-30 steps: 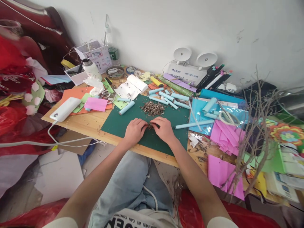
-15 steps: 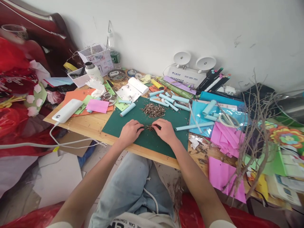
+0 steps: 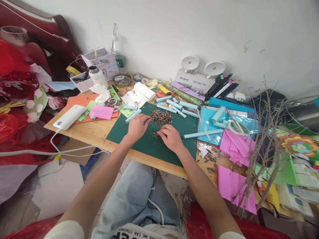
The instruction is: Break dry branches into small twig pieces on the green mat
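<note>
A dark green cutting mat lies on the wooden table. On it is a heap of small brown twig pieces. My left hand has its fingertips pinched together at the left edge of this heap; whatever sits between them is too small to make out. Nearer to me, a smaller heap of twig bits lies at the fingertips of my right hand. Its thumb and forefinger close in on a few of those bits. Pale blue paper tubes lie behind the large heap, and one tube is just behind my left hand.
A white power bank with a cable lies at the table's left. Open scissors rest on a blue plastic packet. Bare branches rise at the right beside pink paper. A twin-lamp emergency light stands against the wall.
My left hand has moved away from the small heap, up to the left edge of the large one. My right hand has stayed by the small heap. The view has shifted slightly.
</note>
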Demonstrator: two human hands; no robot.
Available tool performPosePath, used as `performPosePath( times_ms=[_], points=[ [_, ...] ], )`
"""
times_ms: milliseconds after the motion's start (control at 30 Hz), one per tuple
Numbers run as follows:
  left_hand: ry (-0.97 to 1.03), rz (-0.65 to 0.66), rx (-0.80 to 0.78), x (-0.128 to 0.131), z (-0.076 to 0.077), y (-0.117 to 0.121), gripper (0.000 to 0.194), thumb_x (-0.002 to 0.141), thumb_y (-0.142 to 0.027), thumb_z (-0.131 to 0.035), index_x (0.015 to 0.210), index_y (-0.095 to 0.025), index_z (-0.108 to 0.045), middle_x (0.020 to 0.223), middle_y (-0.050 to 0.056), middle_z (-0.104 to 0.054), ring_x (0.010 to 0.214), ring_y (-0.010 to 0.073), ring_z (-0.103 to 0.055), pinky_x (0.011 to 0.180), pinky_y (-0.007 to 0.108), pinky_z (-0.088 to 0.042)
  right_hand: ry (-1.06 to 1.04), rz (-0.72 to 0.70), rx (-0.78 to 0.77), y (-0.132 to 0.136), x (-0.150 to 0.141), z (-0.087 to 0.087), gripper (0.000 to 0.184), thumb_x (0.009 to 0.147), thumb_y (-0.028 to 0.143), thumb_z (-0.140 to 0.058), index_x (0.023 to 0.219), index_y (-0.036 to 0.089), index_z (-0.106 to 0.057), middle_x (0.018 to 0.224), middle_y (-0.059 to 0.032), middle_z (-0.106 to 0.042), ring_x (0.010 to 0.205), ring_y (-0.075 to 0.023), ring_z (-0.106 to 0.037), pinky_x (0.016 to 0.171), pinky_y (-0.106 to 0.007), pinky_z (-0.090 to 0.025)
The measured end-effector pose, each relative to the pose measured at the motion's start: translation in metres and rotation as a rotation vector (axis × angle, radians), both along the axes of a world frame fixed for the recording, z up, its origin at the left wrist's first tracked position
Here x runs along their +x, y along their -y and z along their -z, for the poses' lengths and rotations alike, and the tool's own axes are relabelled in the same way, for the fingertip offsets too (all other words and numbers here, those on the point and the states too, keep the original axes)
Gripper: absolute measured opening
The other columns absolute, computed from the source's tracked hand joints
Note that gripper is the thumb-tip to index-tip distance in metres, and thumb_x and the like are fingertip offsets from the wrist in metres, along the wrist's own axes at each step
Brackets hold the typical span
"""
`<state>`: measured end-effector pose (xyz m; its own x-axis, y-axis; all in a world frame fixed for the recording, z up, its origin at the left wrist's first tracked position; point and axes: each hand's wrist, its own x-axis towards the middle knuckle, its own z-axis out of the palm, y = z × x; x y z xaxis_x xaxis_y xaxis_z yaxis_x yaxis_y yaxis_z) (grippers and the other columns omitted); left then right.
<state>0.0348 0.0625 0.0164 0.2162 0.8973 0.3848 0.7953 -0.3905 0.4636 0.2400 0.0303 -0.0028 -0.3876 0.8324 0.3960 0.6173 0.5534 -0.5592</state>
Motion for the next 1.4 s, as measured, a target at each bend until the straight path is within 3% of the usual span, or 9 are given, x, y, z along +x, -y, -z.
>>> performPosePath(
  times_ms=[200, 300, 467, 700, 967, 1100, 1233, 1400],
  points=[
    [-0.178, -0.092, -0.073, 0.032, -0.007, -0.042, 0.026, 0.095, -0.034, -0.052, 0.106, -0.017, -0.068, 0.099, 0.011, -0.069, 0.1, 0.0268, -0.061, 0.079, 0.034, -0.046, -0.013, -0.01, -0.004, 0.001, -0.001, 0.001, 0.019, 0.095, 0.021, -0.05, 0.1, 0.021, -0.068, 0.098, -0.0081, -0.066, 0.094, -0.0212, -0.062, 0.085, -0.035, -0.05],
    [-0.222, -0.157, -0.136, 0.044, -0.002, -0.051, 0.029, 0.093, -0.041, -0.055, 0.096, -0.016, -0.069, 0.098, 0.013, -0.068, 0.099, 0.0285, -0.061, 0.077, 0.034, -0.045, 0.015, 0.028, -0.012, 0.002, -0.001, 0.003, 0.019, 0.095, 0.02, -0.049, 0.096, 0.02, -0.068, 0.095, -0.008, -0.067, 0.089, -0.0215, -0.062, 0.082, -0.035, -0.05],
    [-0.125, -0.165, -0.2, 0.052, 0.003, -0.054, 0.016, 0.092, -0.023, -0.053, 0.087, -0.019, -0.069, 0.098, 0.009, -0.068, 0.092, 0.0227, -0.063, 0.073, 0.03, -0.044, 0.034, 0.036, -0.019, 0.003, 0.0, 0.005, 0.019, 0.094, 0.019, -0.05, 0.092, 0.019, -0.069, 0.092, -0.0076, -0.068, 0.086, -0.0214, -0.063, 0.08, -0.035, -0.05],
    [0.057, -0.147, -0.2, 0.045, -0.003, -0.052, 0.017, 0.095, -0.027, -0.049, 0.093, -0.02, -0.065, 0.082, 0.007, -0.069, 0.078, 0.0233, -0.063, 0.069, 0.031, -0.042, 0.028, 0.049, -0.01, 0.003, -0.001, 0.002, 0.019, 0.094, 0.018, -0.05, 0.092, 0.02, -0.069, 0.091, -0.0071, -0.068, 0.086, -0.0206, -0.064, 0.079, -0.033, -0.05],
    [0.334, 0.004, -0.297, 0.029, -0.001, -0.057, 0.012, 0.089, -0.022, -0.052, 0.094, -0.019, -0.062, 0.074, 0.003, -0.067, 0.068, 0.0183, -0.059, 0.065, 0.028, -0.042, 0.036, 0.048, -0.026, 0.003, -0.003, 0.003, 0.019, 0.094, 0.019, -0.05, 0.092, 0.019, -0.07, 0.09, -0.007, -0.069, 0.085, -0.02, -0.064, 0.08, -0.032, -0.05],
    [0.369, 0.029, -0.334, 0.027, -0.007, -0.058, 0.016, 0.089, -0.03, -0.054, 0.093, -0.018, -0.064, 0.076, 0.004, -0.067, 0.067, 0.0176, -0.057, 0.063, 0.028, -0.042, 0.044, 0.047, -0.03, 0.003, -0.004, 0.002, 0.02, 0.094, 0.02, -0.05, 0.093, 0.019, -0.07, 0.088, -0.0071, -0.068, 0.085, -0.0204, -0.064, 0.077, -0.033, -0.049],
    [0.39, 0.08, -0.347, 0.025, -0.01, -0.059, 0.016, 0.086, -0.027, -0.057, 0.092, -0.017, -0.067, 0.085, 0.005, -0.071, 0.075, 0.0183, -0.061, 0.069, 0.028, -0.045, 0.041, 0.05, -0.026, 0.003, -0.003, 0.002, 0.021, 0.095, 0.021, -0.049, 0.093, 0.019, -0.07, 0.089, -0.007, -0.068, 0.085, -0.02, -0.064, 0.077, -0.032, -0.049],
    [0.192, 0.02, -0.226, 0.02, -0.009, -0.06, 0.021, 0.09, -0.025, -0.05, 0.091, -0.017, -0.07, 0.085, 0.007, -0.071, 0.076, 0.0201, -0.061, 0.071, 0.03, -0.044, 0.047, 0.051, -0.023, 0.003, -0.004, 0.002, 0.02, 0.095, 0.02, -0.05, 0.093, 0.019, -0.07, 0.088, -0.0068, -0.068, 0.084, -0.0197, -0.064, 0.077, -0.031, -0.049]
  ],
)
